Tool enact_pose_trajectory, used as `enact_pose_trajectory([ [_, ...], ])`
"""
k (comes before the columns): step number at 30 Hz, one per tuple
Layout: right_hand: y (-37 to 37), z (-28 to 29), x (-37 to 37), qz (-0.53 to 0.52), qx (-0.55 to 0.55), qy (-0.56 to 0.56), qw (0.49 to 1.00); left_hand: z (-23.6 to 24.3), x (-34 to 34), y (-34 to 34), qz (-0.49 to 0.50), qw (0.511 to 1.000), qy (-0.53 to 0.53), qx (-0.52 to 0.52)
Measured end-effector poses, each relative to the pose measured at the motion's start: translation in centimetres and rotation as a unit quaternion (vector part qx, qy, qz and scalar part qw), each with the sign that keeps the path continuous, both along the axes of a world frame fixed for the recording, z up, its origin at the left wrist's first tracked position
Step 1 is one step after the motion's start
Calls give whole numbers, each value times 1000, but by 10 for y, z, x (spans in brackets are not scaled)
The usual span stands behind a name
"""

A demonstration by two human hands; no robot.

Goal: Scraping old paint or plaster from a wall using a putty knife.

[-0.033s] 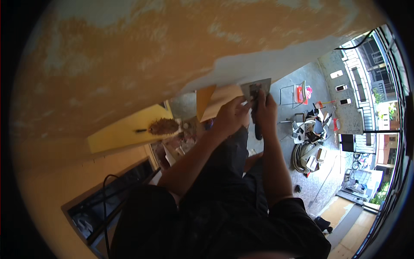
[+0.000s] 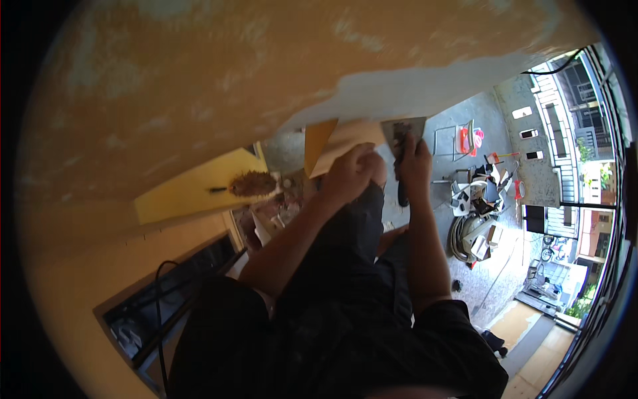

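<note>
Grey trowel (image 2: 403, 131) clasped by right fingers (image 2: 423, 150), left fingers (image 2: 363, 151) unclear, patchy orange wall (image 2: 199, 80) ahead, floor clutter (image 2: 488, 194) rightward

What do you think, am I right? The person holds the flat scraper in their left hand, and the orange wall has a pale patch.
Not quite: the head view shows the flat scraper in the right hand, not the left hand. The orange wall does have a pale patch.
</note>
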State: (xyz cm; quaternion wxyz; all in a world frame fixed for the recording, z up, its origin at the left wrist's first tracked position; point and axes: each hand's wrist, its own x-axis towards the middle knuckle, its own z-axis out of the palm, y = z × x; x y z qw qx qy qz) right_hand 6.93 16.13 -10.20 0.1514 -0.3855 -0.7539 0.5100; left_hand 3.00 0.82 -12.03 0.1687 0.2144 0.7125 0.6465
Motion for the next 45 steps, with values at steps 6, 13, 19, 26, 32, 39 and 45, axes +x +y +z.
enact_pose_trajectory([
  [6,72,-89,46,-106,-18,-64,992,-12,-1,-90,89,994,30,-63],
  [13,112,-123,97,-182,-210,21,960,-28,39,-86,-317,868,376,-68],
  [19,85,-121,108,-167,-246,41,954,-131,-50,-34,-226,916,317,-100],
  [26,76,-123,144,-218,-280,42,934,-97,-17,-30,-118,982,145,-21],
  [32,72,-119,147,-206,-334,64,918,-123,-46,-51,-78,905,385,-161],
  [39,64,-108,140,-198,-316,52,926,-85,-11,-48,-261,930,258,-13],
  [45,57,-98,134,-187,-326,65,924,-145,-49,-37,-140,958,149,-199],
])
